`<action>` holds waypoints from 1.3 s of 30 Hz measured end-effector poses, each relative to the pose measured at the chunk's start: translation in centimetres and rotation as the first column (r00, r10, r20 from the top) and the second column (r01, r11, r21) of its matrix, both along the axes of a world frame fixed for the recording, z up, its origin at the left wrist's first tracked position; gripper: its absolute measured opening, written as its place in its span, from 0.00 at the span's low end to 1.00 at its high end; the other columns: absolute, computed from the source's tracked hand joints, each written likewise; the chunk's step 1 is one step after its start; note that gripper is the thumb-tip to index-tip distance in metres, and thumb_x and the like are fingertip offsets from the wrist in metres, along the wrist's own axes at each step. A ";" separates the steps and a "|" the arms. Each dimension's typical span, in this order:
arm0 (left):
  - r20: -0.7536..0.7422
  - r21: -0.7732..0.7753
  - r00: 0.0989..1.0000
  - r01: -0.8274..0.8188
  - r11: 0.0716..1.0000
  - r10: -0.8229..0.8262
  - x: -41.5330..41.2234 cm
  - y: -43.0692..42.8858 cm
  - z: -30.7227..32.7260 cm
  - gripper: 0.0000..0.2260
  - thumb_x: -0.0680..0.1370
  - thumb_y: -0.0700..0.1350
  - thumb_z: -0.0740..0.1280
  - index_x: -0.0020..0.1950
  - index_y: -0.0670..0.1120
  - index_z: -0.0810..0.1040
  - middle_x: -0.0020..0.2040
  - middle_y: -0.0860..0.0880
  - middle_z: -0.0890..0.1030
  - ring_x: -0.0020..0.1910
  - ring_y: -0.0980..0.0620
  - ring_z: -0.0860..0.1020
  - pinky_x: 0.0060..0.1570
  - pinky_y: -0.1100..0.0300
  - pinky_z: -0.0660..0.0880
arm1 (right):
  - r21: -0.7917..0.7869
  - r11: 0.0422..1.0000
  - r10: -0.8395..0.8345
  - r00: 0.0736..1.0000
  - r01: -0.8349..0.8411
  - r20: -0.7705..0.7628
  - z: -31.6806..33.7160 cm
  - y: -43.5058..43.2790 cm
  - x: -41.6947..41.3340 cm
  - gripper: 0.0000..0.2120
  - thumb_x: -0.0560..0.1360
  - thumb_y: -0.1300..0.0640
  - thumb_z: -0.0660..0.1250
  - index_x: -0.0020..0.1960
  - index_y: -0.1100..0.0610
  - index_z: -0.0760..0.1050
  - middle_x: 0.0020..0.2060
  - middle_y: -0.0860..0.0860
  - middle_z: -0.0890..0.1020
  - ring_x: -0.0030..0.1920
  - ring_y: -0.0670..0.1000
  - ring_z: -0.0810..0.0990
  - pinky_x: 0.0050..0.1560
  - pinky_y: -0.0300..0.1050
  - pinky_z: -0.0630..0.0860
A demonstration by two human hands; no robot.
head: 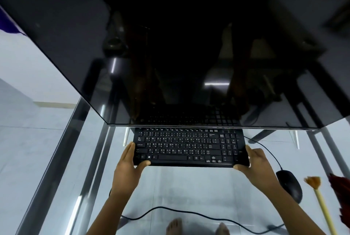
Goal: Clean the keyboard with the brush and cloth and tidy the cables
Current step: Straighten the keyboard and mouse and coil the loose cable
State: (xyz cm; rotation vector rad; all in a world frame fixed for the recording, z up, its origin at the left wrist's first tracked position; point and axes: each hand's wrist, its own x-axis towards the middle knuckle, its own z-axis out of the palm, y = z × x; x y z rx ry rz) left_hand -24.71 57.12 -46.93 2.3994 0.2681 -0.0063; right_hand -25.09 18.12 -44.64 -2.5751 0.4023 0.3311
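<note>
Nearest to us, a black cable (189,213) is snaking loose across the front of the glass desk (189,187). It is not yet tidied, and our bare feet (174,226) are showing through the glass under it.

Off to our right, the brush (320,200) is lying with its tan bristles pointing away from us, just beside the mouse (289,185). We judge it is parked there so either hand can reach it. A dark red fringed thing (341,187) is sitting at the frame's edge. It may be the cloth, but we cannot tell.

Further out, we are taking the keyboard (189,146) by its two ends. Our left hand (130,160) is clamping the left end, with its thumb hooked over the front corner and its fingers lying along the side. Our right hand (255,160) is mirroring it on the right end, thumb on the front edge and fingers wrapping the side. Holding both ends is keeping the board level and square. We are probably doing this to draw it toward us, where there is room to brush. We cannot tell whether it is lifted or resting on the glass.

The keyboard's far edge is sitting just under the lower edge of the dark monitor (170,54), which is crowding the top rows of keys.
</note>
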 end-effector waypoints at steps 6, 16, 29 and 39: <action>0.053 0.000 0.995 -0.086 0.996 0.086 1.5 -1.0 0.1 0.29 0.72 0.49 0.74 0.70 0.42 0.71 0.66 0.45 0.73 0.65 0.45 0.72 0.61 0.50 0.72 | 0.002 0.999 -0.045 0.998 0.045 0.054 -0.5 0.6 1.3 0.30 0.69 0.53 0.78 0.66 0.61 0.73 0.54 0.57 0.75 0.47 0.51 0.73 0.48 0.41 0.69; 0.041 0.001 0.994 -0.103 0.995 0.103 2.0 -1.8 -0.2 0.30 0.74 0.50 0.72 0.73 0.42 0.68 0.69 0.42 0.71 0.68 0.44 0.69 0.66 0.48 0.70 | 0.038 0.995 -0.096 0.991 0.093 0.090 0.2 0.8 2.9 0.36 0.71 0.58 0.77 0.73 0.64 0.67 0.62 0.61 0.73 0.58 0.59 0.77 0.53 0.37 0.64; 0.038 0.066 0.999 -0.037 0.997 0.034 2.3 -1.5 -0.4 0.31 0.74 0.56 0.67 0.73 0.42 0.68 0.68 0.42 0.71 0.67 0.41 0.69 0.63 0.43 0.72 | 0.043 0.997 -0.067 0.995 0.064 0.067 0.9 0.9 2.6 0.30 0.72 0.59 0.75 0.71 0.62 0.69 0.55 0.56 0.72 0.51 0.51 0.74 0.54 0.39 0.68; 0.145 0.204 0.926 0.316 0.926 -0.348 -0.2 -11.9 -0.4 0.28 0.80 0.57 0.56 0.72 0.39 0.69 0.74 0.43 0.66 0.74 0.44 0.62 0.72 0.47 0.61 | -0.478 0.868 -0.120 0.991 0.135 0.062 2.1 -5.8 -5.3 0.21 0.65 0.60 0.80 0.56 0.61 0.82 0.45 0.62 0.80 0.42 0.65 0.81 0.46 0.56 0.76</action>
